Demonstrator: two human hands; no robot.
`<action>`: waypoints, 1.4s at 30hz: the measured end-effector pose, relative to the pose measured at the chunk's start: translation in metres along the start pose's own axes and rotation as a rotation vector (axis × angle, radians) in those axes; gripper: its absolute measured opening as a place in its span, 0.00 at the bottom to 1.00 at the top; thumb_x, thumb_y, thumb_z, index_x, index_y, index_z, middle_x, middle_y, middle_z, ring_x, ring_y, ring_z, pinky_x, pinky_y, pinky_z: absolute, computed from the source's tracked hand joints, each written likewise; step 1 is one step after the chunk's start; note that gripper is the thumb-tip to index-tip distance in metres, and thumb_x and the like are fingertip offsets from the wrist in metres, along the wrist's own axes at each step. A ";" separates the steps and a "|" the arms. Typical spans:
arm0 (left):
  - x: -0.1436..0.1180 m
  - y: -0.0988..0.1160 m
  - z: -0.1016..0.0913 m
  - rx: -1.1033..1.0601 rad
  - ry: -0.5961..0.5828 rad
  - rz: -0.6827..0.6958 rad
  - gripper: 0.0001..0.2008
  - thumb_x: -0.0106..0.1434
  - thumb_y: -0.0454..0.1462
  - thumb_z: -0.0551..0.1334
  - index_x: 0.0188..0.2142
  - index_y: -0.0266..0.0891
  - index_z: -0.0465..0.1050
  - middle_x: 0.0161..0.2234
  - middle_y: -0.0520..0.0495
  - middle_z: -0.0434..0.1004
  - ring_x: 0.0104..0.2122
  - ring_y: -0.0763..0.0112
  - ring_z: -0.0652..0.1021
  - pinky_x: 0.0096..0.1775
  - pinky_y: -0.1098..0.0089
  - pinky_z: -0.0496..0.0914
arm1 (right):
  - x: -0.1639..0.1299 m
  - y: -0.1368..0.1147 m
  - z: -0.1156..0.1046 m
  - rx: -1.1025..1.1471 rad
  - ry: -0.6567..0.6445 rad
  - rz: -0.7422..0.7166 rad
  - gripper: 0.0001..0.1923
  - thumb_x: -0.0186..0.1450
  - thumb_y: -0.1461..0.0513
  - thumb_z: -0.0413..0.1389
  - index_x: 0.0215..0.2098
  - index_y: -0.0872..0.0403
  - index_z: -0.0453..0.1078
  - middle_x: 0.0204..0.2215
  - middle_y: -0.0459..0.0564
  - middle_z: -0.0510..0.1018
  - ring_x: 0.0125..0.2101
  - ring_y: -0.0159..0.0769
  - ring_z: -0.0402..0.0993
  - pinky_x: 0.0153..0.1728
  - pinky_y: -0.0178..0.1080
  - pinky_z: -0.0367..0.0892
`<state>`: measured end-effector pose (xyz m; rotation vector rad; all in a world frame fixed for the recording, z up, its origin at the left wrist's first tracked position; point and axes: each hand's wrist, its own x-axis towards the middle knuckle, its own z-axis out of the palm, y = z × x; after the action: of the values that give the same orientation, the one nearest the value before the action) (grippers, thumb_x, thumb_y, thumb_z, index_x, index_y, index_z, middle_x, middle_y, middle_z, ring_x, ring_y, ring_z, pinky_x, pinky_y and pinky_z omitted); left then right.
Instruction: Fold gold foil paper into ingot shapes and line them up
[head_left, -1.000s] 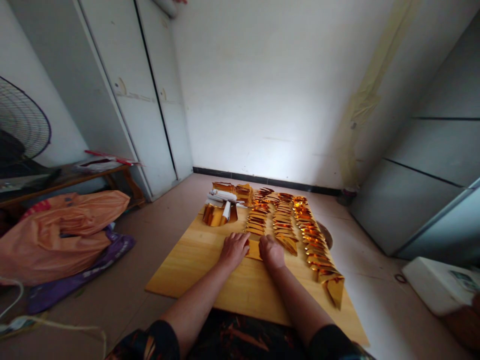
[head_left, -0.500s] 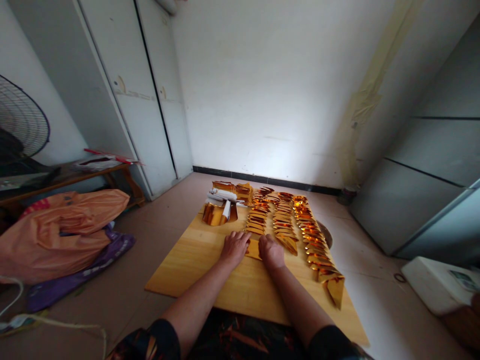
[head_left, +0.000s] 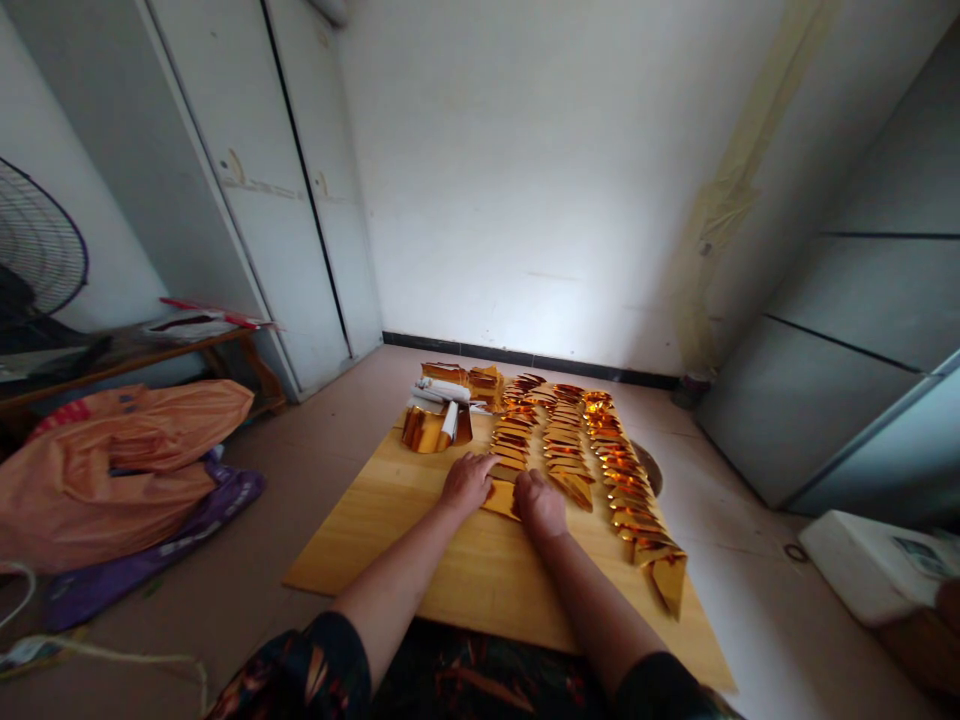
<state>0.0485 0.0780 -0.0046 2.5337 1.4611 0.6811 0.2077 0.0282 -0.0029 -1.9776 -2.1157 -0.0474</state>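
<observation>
Head view: person sits at a wooden board laid on the tiled floor. Left hand & right hand both lie palm-down on a small gold foil sheet, which sits flat on the board between them, at the near end of the leftmost row of folded pieces. Fingers of both hands are curled down, pressing the sheet's edges; neither hand lifts or closes round it, as far as can be seen. Beyond the hands, three rows of folded gold pieces run away toward the wall; the rightmost row reaches nearest the board's right edge. At the far left corner of the board: a pile of loose gold & white sheets. Left of the board, on the floor, an orange plastic bag; a fan stands behind it.
</observation>
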 end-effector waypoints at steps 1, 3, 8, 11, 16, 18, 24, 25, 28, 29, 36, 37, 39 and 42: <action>0.001 -0.001 0.001 -0.015 0.005 -0.010 0.23 0.57 0.25 0.56 0.50 0.42 0.71 0.39 0.48 0.78 0.40 0.65 0.73 0.45 0.66 0.67 | 0.000 0.000 0.000 -0.004 -0.001 0.004 0.03 0.62 0.66 0.54 0.35 0.55 0.68 0.34 0.49 0.73 0.28 0.28 0.71 0.21 0.31 0.52; 0.003 -0.002 0.002 -0.038 0.013 -0.027 0.23 0.57 0.25 0.55 0.49 0.42 0.72 0.35 0.49 0.78 0.38 0.67 0.73 0.44 0.68 0.67 | 0.000 -0.001 -0.001 -0.009 -0.014 0.007 0.03 0.62 0.66 0.54 0.35 0.55 0.68 0.34 0.50 0.73 0.28 0.28 0.71 0.22 0.31 0.53; 0.004 -0.004 0.006 -0.073 0.038 -0.052 0.23 0.57 0.25 0.54 0.49 0.43 0.73 0.34 0.51 0.77 0.37 0.70 0.73 0.42 0.71 0.67 | 0.000 -0.002 -0.005 -0.012 -0.045 -0.001 0.07 0.59 0.63 0.59 0.37 0.54 0.67 0.36 0.50 0.74 0.31 0.32 0.73 0.24 0.30 0.57; 0.005 -0.006 0.007 -0.078 0.037 -0.053 0.23 0.58 0.25 0.54 0.50 0.43 0.72 0.33 0.51 0.77 0.36 0.70 0.74 0.41 0.71 0.67 | -0.001 -0.001 -0.006 -0.004 -0.057 0.004 0.09 0.58 0.63 0.60 0.37 0.54 0.67 0.37 0.51 0.74 0.32 0.33 0.73 0.25 0.31 0.59; 0.007 -0.006 0.008 -0.038 0.018 -0.042 0.21 0.57 0.26 0.57 0.49 0.42 0.71 0.33 0.50 0.77 0.36 0.69 0.74 0.41 0.70 0.67 | -0.002 -0.001 -0.006 0.010 -0.051 -0.004 0.13 0.56 0.61 0.63 0.37 0.54 0.66 0.37 0.51 0.74 0.32 0.33 0.73 0.26 0.32 0.61; 0.006 -0.005 0.009 -0.009 0.024 -0.019 0.19 0.57 0.27 0.58 0.48 0.41 0.71 0.36 0.49 0.77 0.38 0.68 0.74 0.42 0.69 0.67 | -0.002 -0.001 -0.005 0.011 -0.042 0.006 0.15 0.55 0.61 0.64 0.39 0.54 0.66 0.37 0.50 0.74 0.31 0.33 0.73 0.26 0.31 0.61; 0.001 0.002 0.007 0.211 0.028 0.115 0.08 0.61 0.30 0.57 0.35 0.39 0.74 0.35 0.44 0.74 0.39 0.62 0.72 0.40 0.64 0.66 | 0.003 -0.002 -0.007 0.020 -0.048 0.020 0.06 0.66 0.63 0.50 0.37 0.53 0.69 0.35 0.49 0.75 0.30 0.31 0.74 0.24 0.30 0.59; 0.001 0.003 0.007 0.240 0.015 0.145 0.07 0.61 0.31 0.57 0.33 0.39 0.73 0.34 0.44 0.73 0.40 0.61 0.71 0.39 0.64 0.66 | 0.004 -0.002 -0.009 0.026 -0.061 0.019 0.09 0.67 0.63 0.48 0.37 0.54 0.70 0.35 0.51 0.75 0.31 0.32 0.74 0.24 0.31 0.59; 0.003 0.005 0.006 0.259 -0.031 0.209 0.07 0.60 0.30 0.57 0.30 0.38 0.73 0.33 0.44 0.73 0.39 0.62 0.71 0.38 0.65 0.66 | 0.010 -0.001 -0.018 0.055 -0.131 0.026 0.12 0.67 0.64 0.46 0.39 0.55 0.72 0.37 0.54 0.77 0.32 0.35 0.75 0.28 0.33 0.62; 0.003 0.005 0.006 0.253 -0.040 0.215 0.06 0.59 0.29 0.57 0.30 0.38 0.72 0.32 0.44 0.73 0.38 0.62 0.71 0.38 0.65 0.66 | 0.011 -0.001 -0.022 0.063 -0.156 0.032 0.12 0.67 0.64 0.46 0.39 0.55 0.72 0.37 0.55 0.77 0.33 0.36 0.76 0.29 0.34 0.63; -0.014 0.003 -0.003 0.182 -0.056 0.242 0.05 0.59 0.31 0.58 0.31 0.37 0.74 0.34 0.45 0.73 0.39 0.64 0.71 0.40 0.66 0.65 | 0.007 -0.004 -0.037 0.080 -0.237 0.049 0.12 0.64 0.57 0.50 0.36 0.53 0.74 0.38 0.53 0.77 0.38 0.38 0.75 0.34 0.35 0.64; -0.018 0.002 -0.006 0.158 -0.058 0.244 0.05 0.60 0.32 0.59 0.33 0.38 0.74 0.35 0.45 0.74 0.40 0.64 0.71 0.41 0.65 0.65 | 0.004 -0.006 -0.038 0.083 -0.229 0.051 0.13 0.63 0.54 0.52 0.36 0.52 0.74 0.39 0.53 0.76 0.39 0.39 0.74 0.34 0.35 0.63; -0.025 0.001 -0.012 0.119 -0.066 0.237 0.06 0.60 0.35 0.60 0.38 0.40 0.74 0.38 0.46 0.74 0.42 0.63 0.71 0.42 0.64 0.64 | -0.003 -0.012 -0.040 0.078 -0.213 0.068 0.15 0.61 0.50 0.54 0.35 0.52 0.74 0.40 0.53 0.75 0.41 0.41 0.72 0.36 0.37 0.63; -0.032 0.001 -0.019 0.097 -0.091 0.214 0.11 0.61 0.37 0.60 0.44 0.43 0.72 0.43 0.47 0.74 0.45 0.62 0.70 0.44 0.63 0.62 | -0.011 -0.020 -0.037 0.040 -0.165 0.124 0.18 0.58 0.47 0.56 0.37 0.52 0.73 0.42 0.54 0.73 0.45 0.45 0.69 0.39 0.41 0.62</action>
<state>0.0274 0.0485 0.0022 2.7830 1.2354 0.5260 0.1940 0.0083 0.0338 -2.1509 -2.0669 0.1850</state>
